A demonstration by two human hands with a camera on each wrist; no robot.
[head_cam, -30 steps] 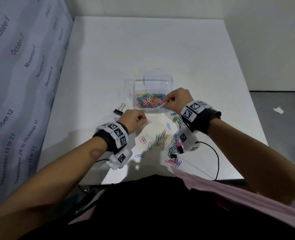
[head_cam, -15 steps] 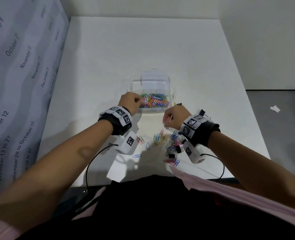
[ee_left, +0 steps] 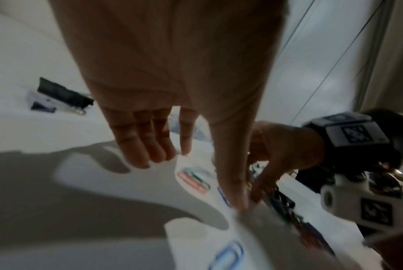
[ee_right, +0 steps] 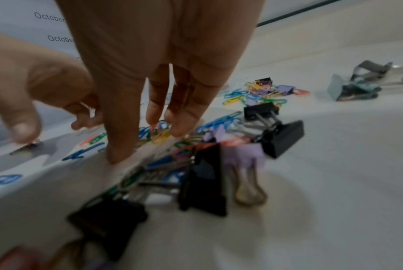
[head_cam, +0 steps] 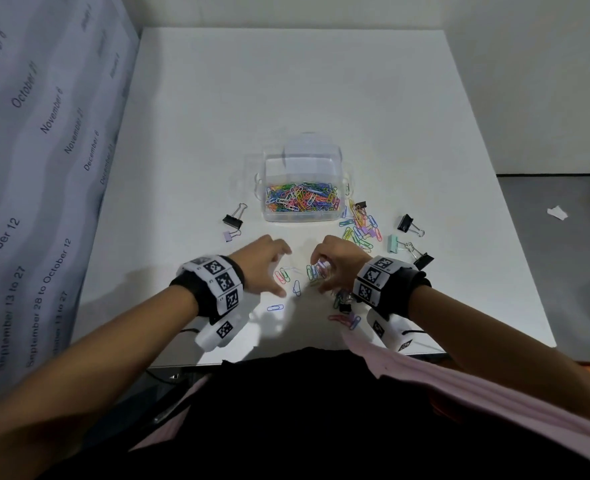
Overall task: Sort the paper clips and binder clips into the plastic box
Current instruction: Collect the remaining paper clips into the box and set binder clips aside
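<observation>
The clear plastic box (head_cam: 302, 217) stands mid-table, its near half full of coloured paper clips (head_cam: 300, 199). Just in front of it, my left hand (head_cam: 283, 271) hovers open over a few loose paper clips (head_cam: 282, 276), fingers straight and thumb tip reaching down to the table (ee_left: 196, 182). My right hand (head_cam: 319, 277) points its fingers down at a small heap of clips (ee_right: 157, 134); thumb and fingers stand apart and hold nothing (ee_right: 145, 142). More paper clips (head_cam: 359, 227) lie right of the box. Black and lilac binder clips (ee_right: 207, 175) lie under my right wrist.
Binder clips lie left of the box, black (head_cam: 233, 220) and lilac (head_cam: 231, 235), and to the right, black (head_cam: 406, 223), mint (head_cam: 394, 243) and black (head_cam: 423, 261). A printed sheet (head_cam: 26, 168) walls the left side. The table's front edge (head_cam: 286, 358) is close to my body.
My left hand has come back from the box to the loose clips on the table. My right hand has shifted a little left and lowered its fingers onto the middle heap.
</observation>
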